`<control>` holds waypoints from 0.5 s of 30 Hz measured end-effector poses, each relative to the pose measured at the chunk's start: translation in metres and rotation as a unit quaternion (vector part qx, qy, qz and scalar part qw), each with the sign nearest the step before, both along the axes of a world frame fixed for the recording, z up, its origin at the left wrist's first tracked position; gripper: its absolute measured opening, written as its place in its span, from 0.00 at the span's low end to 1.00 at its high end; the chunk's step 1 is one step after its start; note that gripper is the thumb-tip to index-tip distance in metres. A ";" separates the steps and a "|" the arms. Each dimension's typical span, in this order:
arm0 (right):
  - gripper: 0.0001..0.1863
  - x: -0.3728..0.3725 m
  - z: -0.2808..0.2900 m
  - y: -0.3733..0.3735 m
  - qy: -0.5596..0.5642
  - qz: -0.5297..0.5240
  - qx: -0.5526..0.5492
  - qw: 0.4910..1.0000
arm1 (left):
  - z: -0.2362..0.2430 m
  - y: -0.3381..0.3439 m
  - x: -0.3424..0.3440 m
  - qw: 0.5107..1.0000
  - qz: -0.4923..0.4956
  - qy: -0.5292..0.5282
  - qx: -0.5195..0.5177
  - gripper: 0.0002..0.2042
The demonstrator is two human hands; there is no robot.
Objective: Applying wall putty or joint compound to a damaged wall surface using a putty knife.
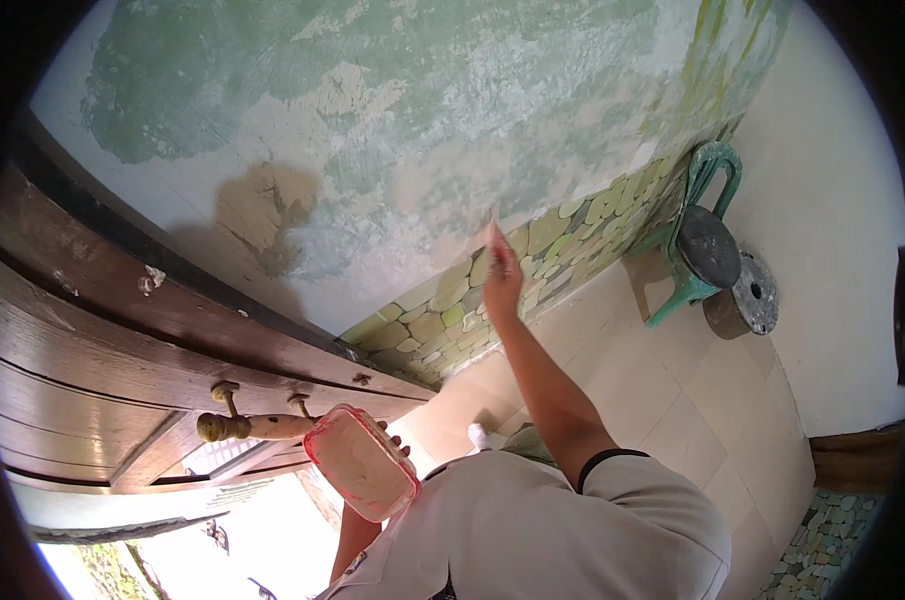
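Note:
My left hand point(397, 441) grips a rectangular plastic tub point(325, 420) with a red rim. Pale, creamy putty point(363, 462) lies inside the tub, its surface smoothed and streaked. Most of that hand is hidden behind the tub; only fingertips show at its far right side. My right arm stretches forward to the wall point(413, 190), where green paint shows between whitish patches. The right hand point(502, 278) is closed around something thin and pale, its tip at the wall just above the stone-pattern band point(453, 310). Blur hides what kind of thing it is.
At left stands a brown wooden door point(103, 340) with a long handle point(258, 427). A green plastic chair point(695, 215) stands in the far right corner, with a dark round lid point(710, 247) and a stained bucket point(748, 305) by it. Beige tiles point(663, 400) cover the floor.

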State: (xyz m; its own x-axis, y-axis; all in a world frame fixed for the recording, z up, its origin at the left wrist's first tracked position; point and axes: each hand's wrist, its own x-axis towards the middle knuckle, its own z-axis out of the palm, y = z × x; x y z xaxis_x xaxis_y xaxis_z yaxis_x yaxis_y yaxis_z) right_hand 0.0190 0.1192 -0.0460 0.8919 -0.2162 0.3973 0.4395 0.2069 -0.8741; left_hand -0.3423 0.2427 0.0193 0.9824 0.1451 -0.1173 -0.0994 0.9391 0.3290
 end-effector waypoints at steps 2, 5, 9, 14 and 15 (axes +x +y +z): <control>0.20 -0.020 -0.007 0.039 0.041 0.026 -0.011 0.999 | -0.009 0.003 -0.003 1.000 0.008 0.018 0.000 0.33; 0.09 -0.091 0.020 0.081 -0.037 0.131 -0.020 0.990 | 0.003 -0.004 0.000 0.995 0.042 0.087 -0.002 0.30; 0.13 -0.114 0.025 0.067 -0.098 0.233 -0.117 0.960 | 0.009 -0.006 0.005 0.986 0.061 0.152 0.025 0.27; 0.18 -0.028 0.031 0.003 -0.026 0.069 -0.056 0.996 | 0.013 -0.005 0.000 0.993 0.059 0.090 0.038 0.27; 0.18 -0.001 0.040 -0.016 -0.021 0.021 -0.036 0.999 | 0.014 -0.005 -0.001 0.991 0.081 0.097 0.051 0.27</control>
State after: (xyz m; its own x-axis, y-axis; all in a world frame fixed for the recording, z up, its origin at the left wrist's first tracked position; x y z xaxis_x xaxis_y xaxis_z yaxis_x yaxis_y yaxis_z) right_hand 0.0179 0.1030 -0.0056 0.8813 -0.1490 0.4484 0.4691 0.1623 -0.8681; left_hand -0.3437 0.2375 0.0336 0.9057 0.3196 -0.2785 -0.1712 0.8767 0.4496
